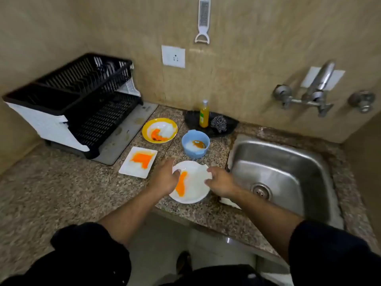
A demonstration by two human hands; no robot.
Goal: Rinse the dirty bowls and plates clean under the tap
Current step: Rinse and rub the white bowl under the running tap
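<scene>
Both hands sit on the round white plate (191, 182), which lies flat on the surface between them: the left hand (165, 179) has fingers curled over its left rim beside the orange smear, the right hand (221, 183) pinches its right rim. Whether either grip is fully closed I cannot tell. The sink (278, 153) lies just right of the right hand, the tap (318, 87) beyond it, so the coming carry probably goes rightward, right hand leading.
</scene>
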